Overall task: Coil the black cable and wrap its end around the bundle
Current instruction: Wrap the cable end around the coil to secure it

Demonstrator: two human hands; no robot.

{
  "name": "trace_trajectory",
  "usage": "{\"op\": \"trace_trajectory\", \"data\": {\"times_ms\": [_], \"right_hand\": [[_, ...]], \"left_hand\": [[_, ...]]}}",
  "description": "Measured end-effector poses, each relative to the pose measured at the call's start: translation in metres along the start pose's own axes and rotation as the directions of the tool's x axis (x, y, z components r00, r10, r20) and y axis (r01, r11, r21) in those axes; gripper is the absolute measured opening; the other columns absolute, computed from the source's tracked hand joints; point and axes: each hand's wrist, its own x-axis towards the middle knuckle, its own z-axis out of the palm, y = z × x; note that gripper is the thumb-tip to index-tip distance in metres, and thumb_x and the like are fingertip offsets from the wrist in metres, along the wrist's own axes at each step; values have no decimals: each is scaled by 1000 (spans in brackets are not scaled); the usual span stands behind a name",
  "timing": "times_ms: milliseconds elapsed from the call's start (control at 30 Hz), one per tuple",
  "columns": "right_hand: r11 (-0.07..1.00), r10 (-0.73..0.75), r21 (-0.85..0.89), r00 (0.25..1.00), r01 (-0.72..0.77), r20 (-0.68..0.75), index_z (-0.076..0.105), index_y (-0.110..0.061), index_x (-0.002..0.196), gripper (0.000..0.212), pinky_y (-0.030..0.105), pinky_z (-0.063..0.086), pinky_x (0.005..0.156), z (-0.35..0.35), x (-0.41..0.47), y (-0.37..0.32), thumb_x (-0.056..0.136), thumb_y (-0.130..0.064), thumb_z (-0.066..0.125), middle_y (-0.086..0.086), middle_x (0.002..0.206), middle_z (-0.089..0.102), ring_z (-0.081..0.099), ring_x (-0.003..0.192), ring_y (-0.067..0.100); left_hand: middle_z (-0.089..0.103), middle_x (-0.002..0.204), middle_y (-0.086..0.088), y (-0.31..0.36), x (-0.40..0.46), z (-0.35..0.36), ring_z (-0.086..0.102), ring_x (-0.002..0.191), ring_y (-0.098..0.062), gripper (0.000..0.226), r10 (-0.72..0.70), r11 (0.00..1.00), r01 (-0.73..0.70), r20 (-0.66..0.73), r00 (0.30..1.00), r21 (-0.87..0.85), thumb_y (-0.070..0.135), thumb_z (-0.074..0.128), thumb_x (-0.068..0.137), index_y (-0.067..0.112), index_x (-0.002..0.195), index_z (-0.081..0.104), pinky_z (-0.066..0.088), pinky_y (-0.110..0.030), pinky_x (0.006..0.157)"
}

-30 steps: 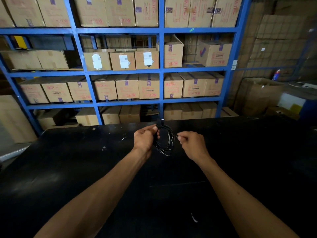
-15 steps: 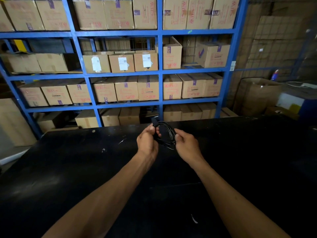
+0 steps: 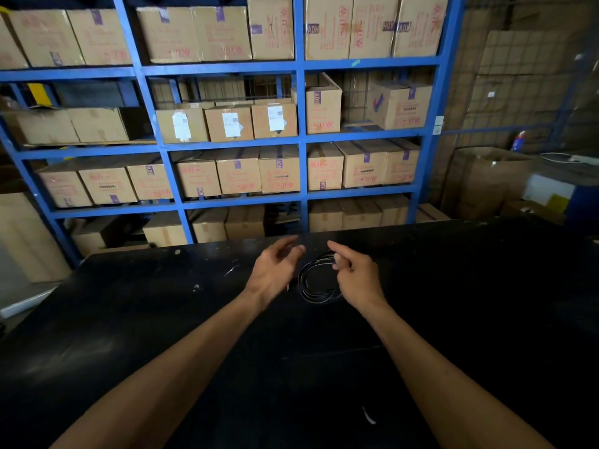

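Left hand [image 3: 275,270] now off, spread; right hand [image 3: 353,273] pinching thin, glinting black cable [image 3: 316,281] coil

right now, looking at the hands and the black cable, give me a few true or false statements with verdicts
1. The thin black cable coil sits between the two hands. True.
2. The right hand pinches the coil at its upper right side. True.
3. The left hand grips the coil in a closed fist. False: its fingers are spread open beside the coil.
4. The worktop is a white table. False: it is a black table.
5. Brown cardboard boxes fill the blue metal shelving behind. True.
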Motion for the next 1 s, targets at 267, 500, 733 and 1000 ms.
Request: {"op": "trace_trajectory", "data": {"times_ms": [267,500,733,1000], "right_hand": [[985,-136,-104,990,138,27,56,-20,127,33,21,52,80,9,-4,-6,100,-1,53,7,130,65,68,103,16],[972,-232,-12,964,233,-130,73,-22,103,10,20,55,79,13,-6,-3,95,-17,69,-7,100,74,68,93,2],[801,-546,-270,837,535,38,65,-5,133,34,13,46,93,10,-15,-5,100,-14,63,15,128,66,62,113,16],[854,-463,-261,886,449,9,66,-5,130,34,15,54,77,11,-8,1,97,1,62,10,107,69,65,88,8]], "left_hand": [[73,104,-19,10,4,-5,70,79,-21,21,-148,938,215,248,958,-271,5,61,97,5,116,70,61,-25,62],[68,78,-13,3,-2,11,61,65,-14,27,-153,939,185,131,980,-288,-2,57,97,-1,123,66,57,-23,66],[66,71,-13,-2,5,14,58,55,-14,23,-321,728,283,54,945,-624,-7,52,98,-5,112,70,54,-26,60],[66,78,-12,-2,8,0,54,57,-13,26,-301,767,416,300,905,-489,22,51,104,2,99,67,47,-24,54]]}}
